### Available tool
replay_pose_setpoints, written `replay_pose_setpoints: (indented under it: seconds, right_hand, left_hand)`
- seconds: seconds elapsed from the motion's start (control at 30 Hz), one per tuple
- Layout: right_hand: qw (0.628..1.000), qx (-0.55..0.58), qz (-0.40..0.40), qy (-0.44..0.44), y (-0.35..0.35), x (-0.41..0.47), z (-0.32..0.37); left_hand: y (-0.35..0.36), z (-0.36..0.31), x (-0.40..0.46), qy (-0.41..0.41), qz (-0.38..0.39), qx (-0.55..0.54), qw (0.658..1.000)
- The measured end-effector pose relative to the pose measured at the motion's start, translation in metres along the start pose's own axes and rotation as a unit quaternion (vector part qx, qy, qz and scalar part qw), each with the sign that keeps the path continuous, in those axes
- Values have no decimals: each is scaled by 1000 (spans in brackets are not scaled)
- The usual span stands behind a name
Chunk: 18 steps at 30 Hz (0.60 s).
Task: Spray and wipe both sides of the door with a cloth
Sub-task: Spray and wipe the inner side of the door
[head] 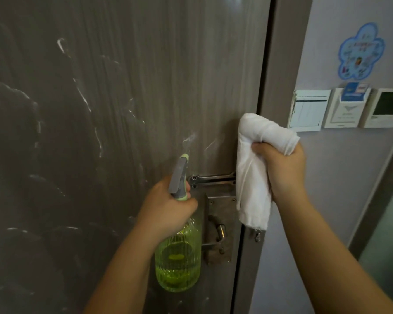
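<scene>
A dark wood-grain door [123,98] fills the left and middle of the head view, streaked with wet marks and white smears. My left hand [166,207] grips the neck of a green ribbed spray bottle [178,257], its grey nozzle pointing up at the door, with a faint mist just above the nozzle. My right hand [281,168] grips a folded white cloth [256,168], held up near the door's right edge. The cloth hangs down over part of the metal latch bar [211,179].
A metal lock plate with a handle [218,230] sits below the latch. The door frame [279,87] runs up the right edge. On the wall to the right are a light switch [306,109], a card holder [345,108], a control panel [386,107] and a blue sticker [361,51].
</scene>
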State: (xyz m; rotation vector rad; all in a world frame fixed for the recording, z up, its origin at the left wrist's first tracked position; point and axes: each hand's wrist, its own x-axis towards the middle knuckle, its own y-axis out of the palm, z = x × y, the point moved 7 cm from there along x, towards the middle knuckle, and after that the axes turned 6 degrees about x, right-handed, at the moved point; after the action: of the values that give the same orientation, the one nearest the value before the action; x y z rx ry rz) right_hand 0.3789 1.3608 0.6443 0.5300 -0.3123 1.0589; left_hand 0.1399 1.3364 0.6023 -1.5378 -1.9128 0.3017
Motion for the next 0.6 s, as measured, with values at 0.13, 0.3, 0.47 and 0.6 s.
replay_pose_setpoints:
  seconds: [0.13, 0.3, 0.47, 0.6]
  right_hand:
    - [999, -23, 21, -22, 12, 6, 6]
    - [973, -157, 34, -165, 39, 10, 38]
    - [862, -364, -20, -353, 79, 13, 62]
    - [827, -358, -41, -432, 95, 4, 35]
  left_hand:
    - [1, -1, 0, -1, 0, -11, 1000]
    - [-4, -3, 2, 4, -26, -9, 1000]
    - [-9, 0, 3, -5, -52, -26, 998]
    - [-14, 6, 4, -17, -56, -56, 997]
